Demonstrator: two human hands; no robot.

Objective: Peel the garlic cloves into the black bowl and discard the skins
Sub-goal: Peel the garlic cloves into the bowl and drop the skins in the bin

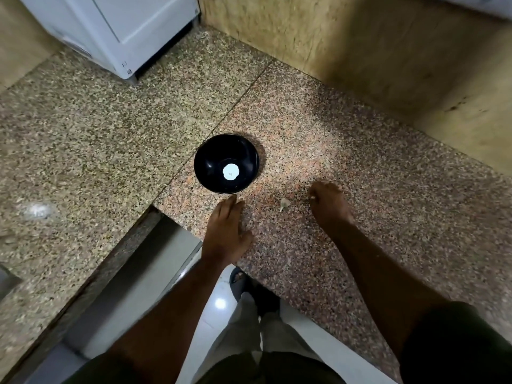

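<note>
- Speckled pink-and-grey granite counter (346,151), L-shaped, runs across the room; a joint line crosses it diagonally.
- White appliance or cabinet (116,31) stands on the counter at the far left corner; tan stone-look wall panel (360,51) behind on the right.
- Person stands at the counter edge: dark short sleeves, light trousers, dark sandal on white floor tile below.
- Left hand (225,231) lies flat on the counter, palm down, fingers straight, tips just short of the bowl; holds nothing.
- Right hand (328,202) rests on the counter, fingers bent downward; something small and pale shows at its fingertips, too blurred to say whether it is pinched.
- Round glossy black bowl (226,163) sits upright near the joint line; bright white round patch at its bottom, garlic or glare unclear.
- Small pale garlic piece (284,204) lies on the counter between the hands, nearer the right, touching neither.
</note>
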